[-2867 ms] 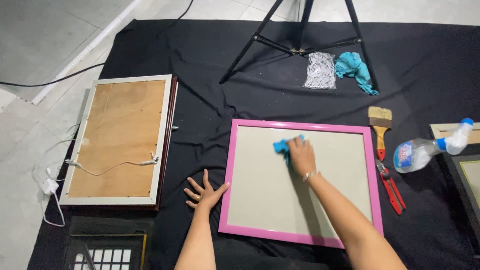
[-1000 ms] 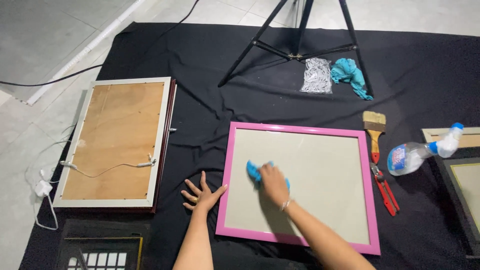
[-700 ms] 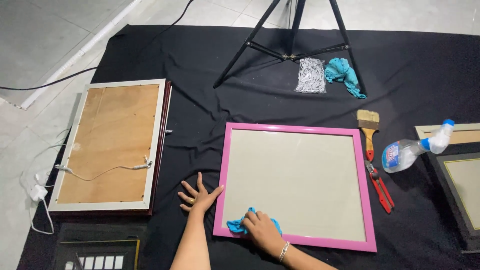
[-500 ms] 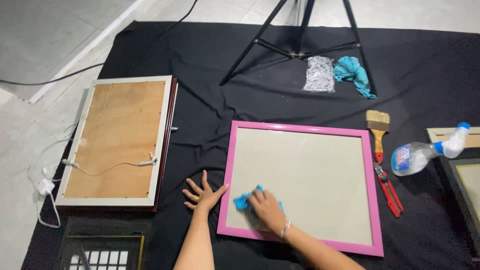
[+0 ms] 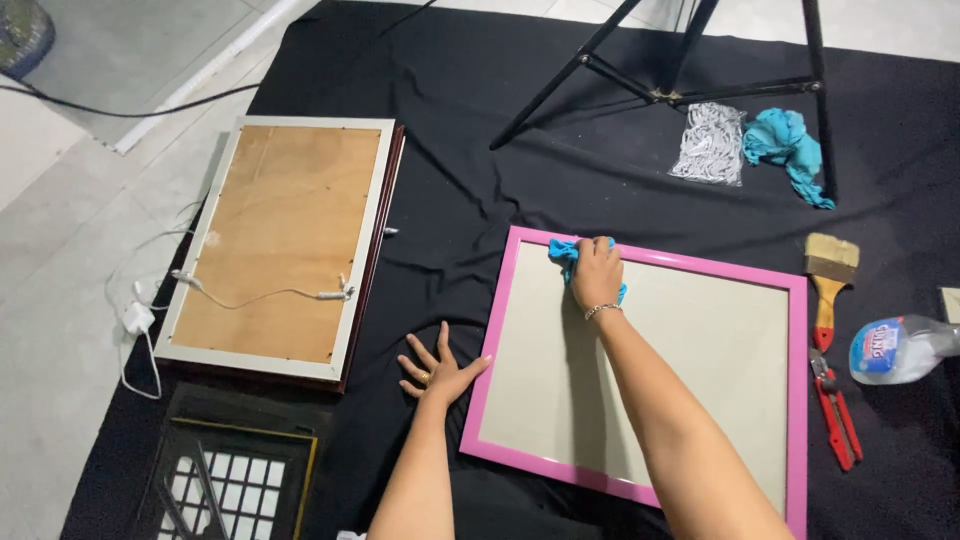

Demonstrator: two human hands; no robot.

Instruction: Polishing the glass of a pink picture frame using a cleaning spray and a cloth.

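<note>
The right hand (image 5: 597, 273) now presses a blue cloth (image 5: 570, 255) onto the glass at the far left corner of the pink frame (image 5: 798, 380); half a second ago it was rubbing near the frame's near left corner, so hand and cloth have travelled up the left side. The fingers are curled down over the cloth, pinning it under the palm, with only its blue edges showing beside the knuckles and wrist. A thin bracelet sits on that wrist.

The left hand (image 5: 438, 368) has not shifted: it lies flat and open, fingers spread, on the black sheet (image 5: 470, 150) just beside the frame's left edge, gripping nothing. A ring shows on one finger.

The frame lies face up in the near middle of the sheet. To its left a larger frame (image 5: 285, 245) lies face down, brown backing up, with a hanging cord across it, at the sheet's left edge. A dark frame (image 5: 235, 480) with a gold inner line sits at the near left corner.

Right of the pink frame lie a paintbrush (image 5: 828, 275), red pliers (image 5: 835, 410) and a clear bottle (image 5: 900, 348) on its side; I cannot tell what it holds. At the far edge, between tripod legs (image 5: 580, 70), a clear bag (image 5: 708, 143) holds pale small parts, with a teal rag (image 5: 788, 150) touching it.
</note>
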